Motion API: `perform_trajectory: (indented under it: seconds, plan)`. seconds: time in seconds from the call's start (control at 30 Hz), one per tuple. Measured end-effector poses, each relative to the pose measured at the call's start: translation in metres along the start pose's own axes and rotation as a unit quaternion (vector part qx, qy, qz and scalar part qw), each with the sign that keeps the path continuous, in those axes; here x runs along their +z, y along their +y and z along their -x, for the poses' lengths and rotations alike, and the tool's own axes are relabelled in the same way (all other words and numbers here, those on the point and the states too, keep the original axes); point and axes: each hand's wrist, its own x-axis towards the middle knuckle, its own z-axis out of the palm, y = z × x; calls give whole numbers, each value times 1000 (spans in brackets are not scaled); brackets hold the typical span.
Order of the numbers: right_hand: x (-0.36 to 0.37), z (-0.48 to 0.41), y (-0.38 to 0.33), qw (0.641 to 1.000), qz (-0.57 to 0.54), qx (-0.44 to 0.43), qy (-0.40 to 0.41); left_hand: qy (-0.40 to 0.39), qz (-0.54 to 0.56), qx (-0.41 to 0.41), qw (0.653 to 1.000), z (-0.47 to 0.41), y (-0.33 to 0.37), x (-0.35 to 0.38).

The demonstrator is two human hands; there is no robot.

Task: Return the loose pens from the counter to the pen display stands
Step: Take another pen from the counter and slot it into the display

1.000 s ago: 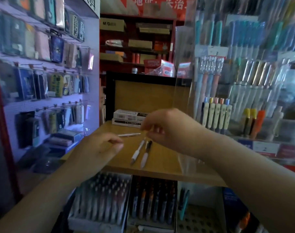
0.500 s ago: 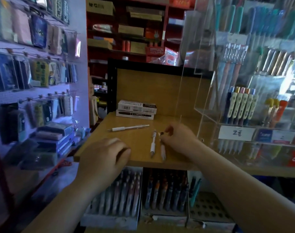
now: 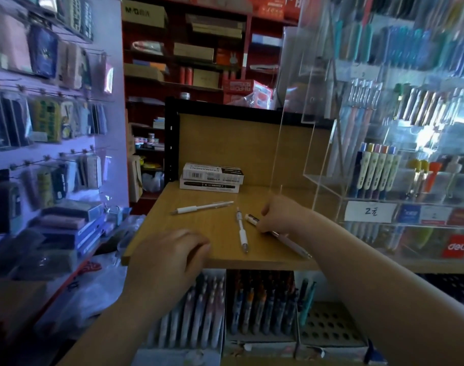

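Three loose pens lie on the wooden counter [image 3: 204, 233]. A long white pen [image 3: 202, 207] rests crosswise at the back. A second white pen [image 3: 242, 231] points toward me in the middle. My right hand [image 3: 281, 215] is closed around a third, pinkish pen [image 3: 286, 240] whose white cap end sticks out to the left and whose barrel runs to the lower right. My left hand [image 3: 165, 257] hovers over the counter's front edge, fingers curled, holding nothing. Clear acrylic pen display stands [image 3: 384, 165] full of upright pens stand to the right.
Two stacked marker boxes [image 3: 212, 178] sit at the counter's back. Below the counter, trays [image 3: 260, 310] hold rows of pens, and a holed tray [image 3: 331, 326] is partly bare. Hanging stationery fills the left wall [image 3: 48, 122]. Red shelves [image 3: 199, 56] stand behind.
My right hand came down from above the pens and closed on the rightmost pen, turning it so its tip points to the lower right. My left hand stayed near the front edge.
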Motion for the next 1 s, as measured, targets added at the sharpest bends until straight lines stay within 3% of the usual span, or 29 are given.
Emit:
perform_trajectory:
  seconds: [0.17,0.33,0.5,0.7,1.0]
  plan:
    - [-4,8,6,999,-48,-16,5,21,4,5,1000,-2,-1,3]
    - [-10,30,8,979,-142,-140,44,23,31,-17,999,-5,1,3]
    - [-35,60,16,918,-264,-283,90,35,83,-36,995,-17,19,1]
    - [-90,97,48,824,-371,-408,132,58,200,4,978,-43,85,4]
    - [-175,105,121,740,-464,-435,216,120,185,110,969,-108,172,21]
